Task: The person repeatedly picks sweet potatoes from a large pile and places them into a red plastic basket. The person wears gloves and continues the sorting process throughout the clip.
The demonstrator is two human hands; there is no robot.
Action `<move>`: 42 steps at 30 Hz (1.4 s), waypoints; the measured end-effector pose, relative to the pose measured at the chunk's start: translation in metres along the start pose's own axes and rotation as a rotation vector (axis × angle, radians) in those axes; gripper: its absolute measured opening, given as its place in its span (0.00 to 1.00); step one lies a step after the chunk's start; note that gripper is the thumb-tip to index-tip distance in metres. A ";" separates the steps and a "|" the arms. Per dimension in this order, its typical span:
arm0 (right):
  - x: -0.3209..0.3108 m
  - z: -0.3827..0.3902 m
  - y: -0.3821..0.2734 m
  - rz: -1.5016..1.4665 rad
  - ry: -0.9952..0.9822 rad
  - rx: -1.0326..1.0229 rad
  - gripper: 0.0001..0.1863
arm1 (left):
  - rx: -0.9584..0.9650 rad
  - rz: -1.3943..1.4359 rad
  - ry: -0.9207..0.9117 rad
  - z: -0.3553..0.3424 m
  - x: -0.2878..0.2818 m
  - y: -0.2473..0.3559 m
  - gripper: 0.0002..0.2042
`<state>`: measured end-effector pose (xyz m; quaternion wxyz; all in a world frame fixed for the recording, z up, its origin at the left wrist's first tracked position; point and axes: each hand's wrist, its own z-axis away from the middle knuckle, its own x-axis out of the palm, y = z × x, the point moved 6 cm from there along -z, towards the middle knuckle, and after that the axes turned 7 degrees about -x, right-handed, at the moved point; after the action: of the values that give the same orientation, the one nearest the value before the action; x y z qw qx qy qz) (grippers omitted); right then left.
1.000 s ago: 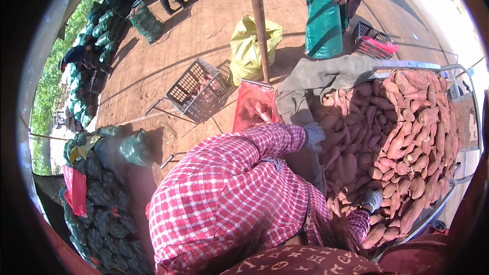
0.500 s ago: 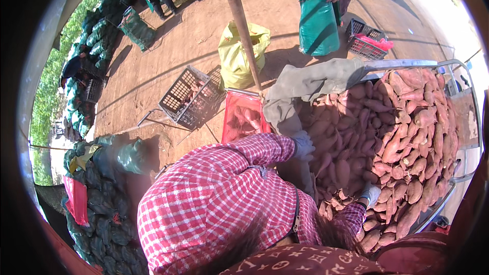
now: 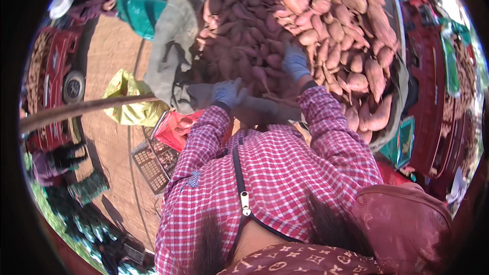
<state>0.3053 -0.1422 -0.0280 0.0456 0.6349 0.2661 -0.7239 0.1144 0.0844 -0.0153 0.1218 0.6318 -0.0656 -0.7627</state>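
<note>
A large heap of pinkish-brown sweet potatoes (image 3: 244,35) fills a bed lined with grey-green cloth (image 3: 170,46). Its left part lies in shade, its right part in sun. My left hand (image 3: 229,93), in a pale blue work glove, is at the cloth-covered near edge of the heap, fingers apart. On the sweet potatoes in the middle, where shade meets sun, my right hand (image 3: 296,62) lies in a matching glove with its fingers stretched forward. No sweet potato shows in either palm. Both forearms wear red-and-white checked sleeves.
A red mesh bag (image 3: 175,130) sits left of my left arm, beside a black plastic crate (image 3: 153,165). Nearby are a yellow sack (image 3: 127,94) and a slanting wooden pole (image 3: 86,107). Another person holds a green sack (image 3: 140,12). Red trucks (image 3: 428,97) stand at the right.
My view has turned, so the heap now lies straight ahead. Both gloved hands are closer together at its near side; the mesh bag and crate have shifted left in view.
</note>
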 end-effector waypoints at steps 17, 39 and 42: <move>-0.077 0.000 0.083 0.167 0.018 -0.038 0.33 | 0.012 0.000 -0.095 -0.005 -0.007 0.015 0.26; -0.018 -0.052 0.061 0.557 -0.352 -0.097 0.23 | 0.017 0.035 -0.032 -0.006 -0.008 0.012 0.18; -0.038 -0.025 0.060 0.418 -0.233 -0.072 0.23 | 0.052 0.044 -0.030 -0.007 0.001 0.009 0.19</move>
<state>0.3594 -0.1931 -0.0129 0.2476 0.5864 0.1473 -0.7571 0.1222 0.0762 -0.0154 0.1211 0.6218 -0.1013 -0.7671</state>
